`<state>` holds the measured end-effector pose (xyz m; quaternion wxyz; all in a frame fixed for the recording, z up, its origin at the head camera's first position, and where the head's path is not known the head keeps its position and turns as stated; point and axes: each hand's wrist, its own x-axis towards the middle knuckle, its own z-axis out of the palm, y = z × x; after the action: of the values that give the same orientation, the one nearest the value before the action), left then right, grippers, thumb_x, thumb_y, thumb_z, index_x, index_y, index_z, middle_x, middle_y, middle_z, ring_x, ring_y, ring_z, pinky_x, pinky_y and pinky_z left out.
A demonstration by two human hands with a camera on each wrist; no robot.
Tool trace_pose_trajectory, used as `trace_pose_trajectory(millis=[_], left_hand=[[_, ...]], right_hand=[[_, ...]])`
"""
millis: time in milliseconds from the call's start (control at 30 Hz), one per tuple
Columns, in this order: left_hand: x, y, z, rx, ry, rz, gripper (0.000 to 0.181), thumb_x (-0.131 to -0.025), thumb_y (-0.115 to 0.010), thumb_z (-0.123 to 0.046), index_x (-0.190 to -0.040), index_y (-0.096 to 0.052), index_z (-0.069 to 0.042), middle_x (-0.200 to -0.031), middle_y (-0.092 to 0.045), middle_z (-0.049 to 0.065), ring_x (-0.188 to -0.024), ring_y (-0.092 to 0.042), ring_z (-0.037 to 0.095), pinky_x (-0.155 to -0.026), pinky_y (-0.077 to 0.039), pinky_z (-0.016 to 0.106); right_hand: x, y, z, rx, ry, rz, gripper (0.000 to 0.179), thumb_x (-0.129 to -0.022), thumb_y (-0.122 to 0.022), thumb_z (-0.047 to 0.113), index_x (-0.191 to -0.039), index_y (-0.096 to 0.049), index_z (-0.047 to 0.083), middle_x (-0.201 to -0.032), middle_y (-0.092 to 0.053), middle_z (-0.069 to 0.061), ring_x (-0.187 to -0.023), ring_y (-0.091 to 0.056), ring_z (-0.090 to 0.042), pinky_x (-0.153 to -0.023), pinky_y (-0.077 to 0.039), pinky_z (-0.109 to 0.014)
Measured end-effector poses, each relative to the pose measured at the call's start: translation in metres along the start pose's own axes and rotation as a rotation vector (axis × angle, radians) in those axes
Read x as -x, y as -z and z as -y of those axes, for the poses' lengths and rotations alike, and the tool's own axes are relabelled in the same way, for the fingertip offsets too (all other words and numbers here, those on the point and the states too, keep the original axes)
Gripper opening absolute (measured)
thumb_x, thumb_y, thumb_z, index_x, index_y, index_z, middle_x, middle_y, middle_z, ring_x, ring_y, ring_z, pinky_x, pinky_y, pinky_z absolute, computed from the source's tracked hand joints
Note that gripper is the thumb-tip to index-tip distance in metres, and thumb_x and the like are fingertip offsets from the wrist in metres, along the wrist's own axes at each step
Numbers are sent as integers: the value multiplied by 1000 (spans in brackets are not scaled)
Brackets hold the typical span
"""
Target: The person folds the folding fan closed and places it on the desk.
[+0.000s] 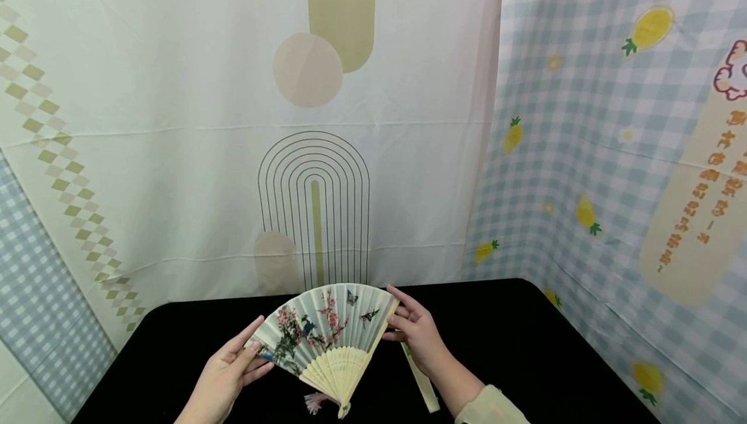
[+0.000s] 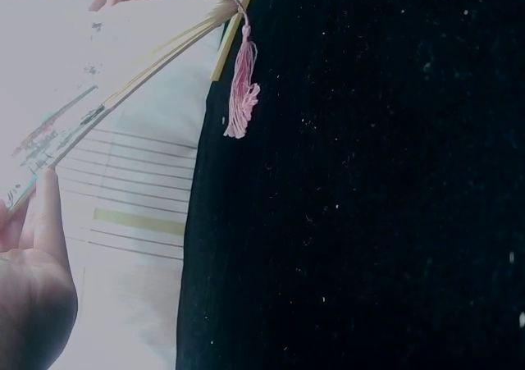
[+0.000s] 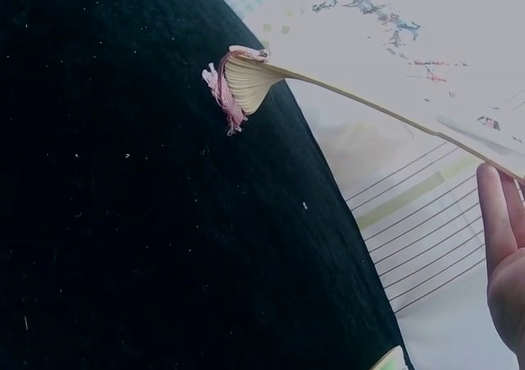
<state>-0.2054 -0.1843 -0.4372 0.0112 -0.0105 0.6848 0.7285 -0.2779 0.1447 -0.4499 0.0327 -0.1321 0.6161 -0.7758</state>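
Note:
An unfolded hand fan [image 1: 332,327] is spread between both hands above the black table, its leaf painted with pink blossoms, birds and butterflies. The left hand [image 1: 224,369] pinches its left edge, thumb in front and fingers behind. On the opposite edge, the right hand [image 1: 417,330] grips the outer rib near the top corner. Pale ribs meet at the pivot at the bottom, where a pink tassel [image 2: 244,91] hangs. Bright glare washes out much of the leaf in both wrist views.
Under the right forearm lies a long pale strip [image 1: 421,382] with a green patch, partly hidden by the hand. The black-covered table [image 1: 525,346] has rounded far corners. Behind it hangs a white patterned curtain [image 1: 192,203], with a blue checked pineapple-print cloth [image 1: 537,190] on the right.

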Motion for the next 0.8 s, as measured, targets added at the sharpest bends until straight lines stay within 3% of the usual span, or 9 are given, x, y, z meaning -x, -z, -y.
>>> trace_pose_trajectory(millis=[600, 800], left_hand=[[-1, -5, 3, 15, -7, -5, 48, -97, -49, -22, -143, -36, -20, -139, -38, 21, -103, -61, 25, -86, -52, 40], [-2, -5, 6, 5, -17, -6, 49, -96, -50, -24, -143, -36, -20, -139, -38, 22, -102, -62, 24, -85, -52, 40]], right_hand=[[3, -2, -3, -3, 36, 10, 64, -87, -60, 4, -145, -32, 13, -114, -62, -20, -93, -65, -30, -69, -58, -36], [3, -3, -5, -28, 8, 8, 68, -88, -60, 5, -146, -29, 18, -116, -61, -19, -89, -67, -27, -69, -58, -36]])
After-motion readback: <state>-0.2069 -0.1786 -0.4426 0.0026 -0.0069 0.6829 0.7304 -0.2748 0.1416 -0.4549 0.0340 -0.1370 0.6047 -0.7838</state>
